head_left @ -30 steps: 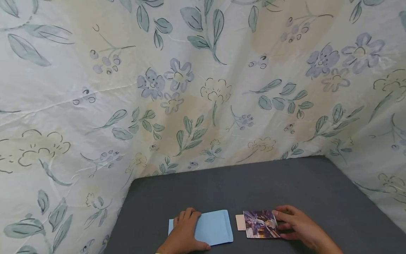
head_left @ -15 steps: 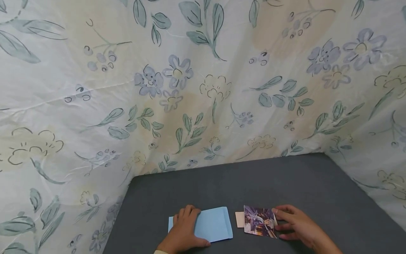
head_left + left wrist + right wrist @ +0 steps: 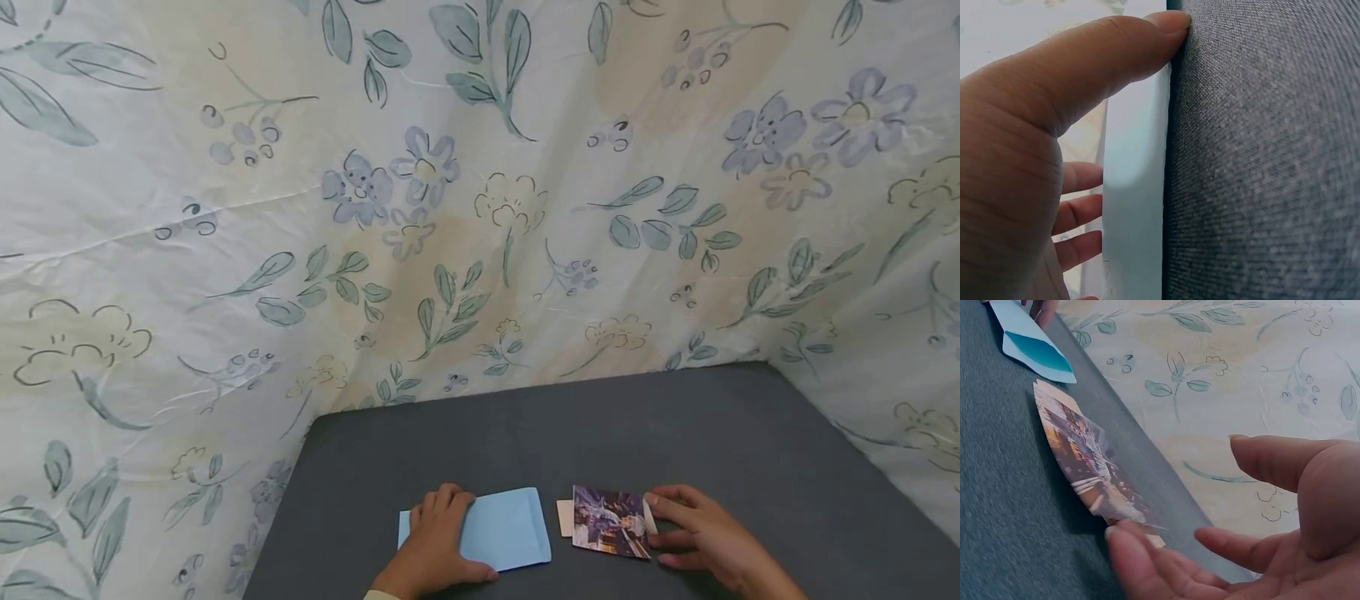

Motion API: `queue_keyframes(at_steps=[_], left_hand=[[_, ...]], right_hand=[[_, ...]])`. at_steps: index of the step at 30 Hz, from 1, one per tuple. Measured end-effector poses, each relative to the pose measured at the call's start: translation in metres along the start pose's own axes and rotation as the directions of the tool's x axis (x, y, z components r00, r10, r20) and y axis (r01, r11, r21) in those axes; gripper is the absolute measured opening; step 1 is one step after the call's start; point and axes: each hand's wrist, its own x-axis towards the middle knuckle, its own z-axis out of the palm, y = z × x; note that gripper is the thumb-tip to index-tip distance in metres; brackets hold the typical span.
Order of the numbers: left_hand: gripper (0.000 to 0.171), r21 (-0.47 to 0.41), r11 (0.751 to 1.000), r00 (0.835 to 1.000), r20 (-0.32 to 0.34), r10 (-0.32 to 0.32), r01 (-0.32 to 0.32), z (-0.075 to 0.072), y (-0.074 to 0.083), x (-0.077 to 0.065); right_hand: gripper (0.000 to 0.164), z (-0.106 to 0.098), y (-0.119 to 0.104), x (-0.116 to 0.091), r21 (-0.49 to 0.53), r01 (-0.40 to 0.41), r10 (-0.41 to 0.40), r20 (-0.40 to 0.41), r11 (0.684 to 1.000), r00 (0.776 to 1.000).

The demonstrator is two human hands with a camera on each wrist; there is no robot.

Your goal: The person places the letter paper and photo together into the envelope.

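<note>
A light blue envelope [image 3: 504, 532] lies on the dark table, spanned by my left hand [image 3: 437, 537]. In the left wrist view the thumb [image 3: 1129, 47] bends over its near edge and the fingertips [image 3: 1085, 209] meet its far edge. Its mouth [image 3: 1038, 353] gapes toward the cards in the right wrist view. To its right lies a picture card [image 3: 611, 522] in purple and orange, slightly askew over a plain beige card [image 3: 564, 518]. At the cards' right end is my right hand [image 3: 701, 529], its fingertips right at the edge, its thumb [image 3: 1266, 459] standing apart from them.
Dark grey fabric covers the table [image 3: 540, 442]. A white floral sheet [image 3: 480, 217] hangs behind it and along both sides. A small gap of table separates the envelope from the beige card.
The picture card has shifted slightly left and tilted over the beige card, and a pale strip now shows at its right end. My left hand and the envelope keep their place.
</note>
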Motion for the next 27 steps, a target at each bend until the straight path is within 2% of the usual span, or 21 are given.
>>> queue_keyframes(at_steps=[12, 16, 22, 27], left_hand=[[0.104, -0.005, 1.0, 1.0, 0.001, 0.013, -0.013, -0.001, 0.0, -0.005], [0.104, 0.0, 1.0, 1.0, -0.009, 0.001, -0.001, 0.001, 0.002, -0.001], [0.104, -0.004, 1.0, 1.0, -0.023, -0.013, 0.013, 0.004, 0.004, 0.005], [0.104, -0.016, 1.0, 0.999, -0.036, -0.021, 0.021, 0.007, 0.007, 0.008]], right_hand=[[0.08, 0.022, 0.007, 0.007, 0.073, 0.031, -0.029, -0.04, 0.997, 0.999], [0.078, 0.025, 0.009, 0.016, 0.095, 0.044, -0.039, -0.055, 0.994, 0.998], [0.071, 0.027, 0.006, 0.026, 0.098, 0.097, -0.091, -0.064, 0.99, 0.994], [0.06, 0.03, 0.003, 0.035, 0.073, 0.102, -0.092, -0.132, 0.992, 0.987]])
